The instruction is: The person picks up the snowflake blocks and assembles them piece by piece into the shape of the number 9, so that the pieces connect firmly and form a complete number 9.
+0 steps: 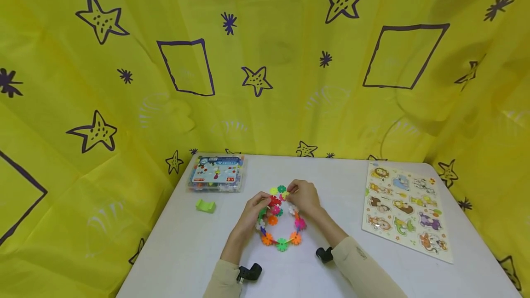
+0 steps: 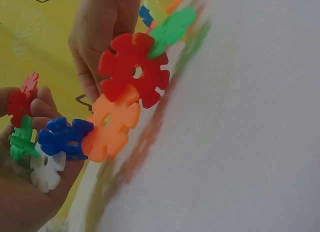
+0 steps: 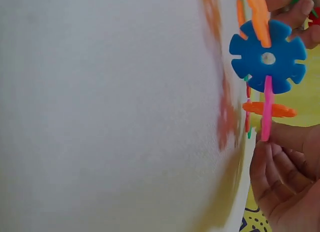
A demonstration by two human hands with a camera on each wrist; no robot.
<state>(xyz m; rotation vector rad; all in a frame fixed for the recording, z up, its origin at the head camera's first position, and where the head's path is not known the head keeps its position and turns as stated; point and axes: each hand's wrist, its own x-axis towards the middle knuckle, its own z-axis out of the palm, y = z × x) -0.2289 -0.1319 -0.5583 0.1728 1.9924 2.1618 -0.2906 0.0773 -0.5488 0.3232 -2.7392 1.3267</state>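
A ring of notched plastic snowflake discs, joined edge to edge in many colours, lies between the two hands; a green disc (image 1: 282,244) forms its near end. My left hand (image 1: 251,210) holds its left side by a red disc (image 1: 274,201). In the left wrist view, white (image 2: 45,179), blue (image 2: 56,137) and orange discs (image 2: 112,137) run on from that palm. Thumb and fingers of my right hand (image 1: 305,197) pinch the far right part. The right wrist view shows them at a pink disc (image 3: 267,106), slotted into a blue disc (image 3: 250,54) beside an orange one.
At the back left of the white table (image 1: 174,252) stands a clear box (image 1: 216,174) with a printed label and coloured pieces inside. A light green piece (image 1: 205,206) lies in front of it. An animal picture board (image 1: 403,210) lies on the right. Yellow curtain (image 1: 265,118) encloses the table behind.
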